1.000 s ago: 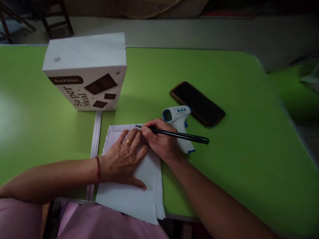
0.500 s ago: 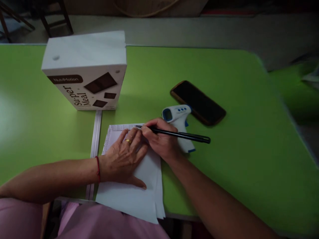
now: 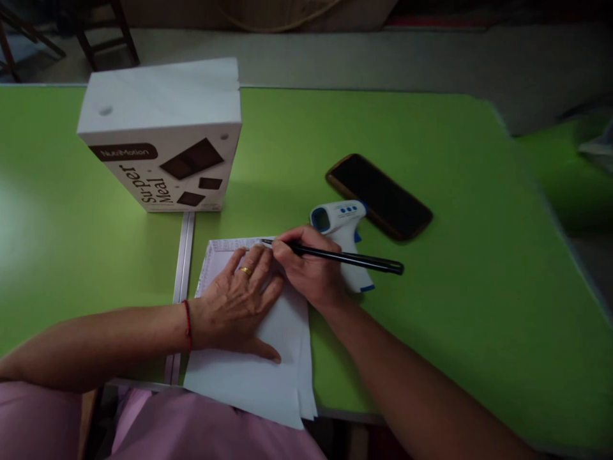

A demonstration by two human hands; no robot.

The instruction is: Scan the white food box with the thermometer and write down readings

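Several sheets of white paper (image 3: 249,386) lie at the table's near edge, with small rows of marks along their top and upper left margins. My left hand (image 3: 242,294) rests flat on the paper, fingers stretched out and thumb spread; it wears a gold ring. My right hand (image 3: 311,265) is closed around a black pen (image 3: 349,257), whose tip meets the paper near its top edge. Just beyond the right hand lies a white and blue infrared thermometer (image 3: 338,216), its lower part partly hidden by that hand.
A dark smartphone (image 3: 380,197) lies behind the thermometer. On the left, a white NutriMotion box (image 3: 163,140) stands upright on the green table (image 3: 460,287). A metal strip (image 3: 183,262) runs across the tabletop. Wooden stool legs (image 3: 108,45) show beyond the far edge.
The view has shifted very slightly. Both hands, the pen and the paper look almost the same as before.
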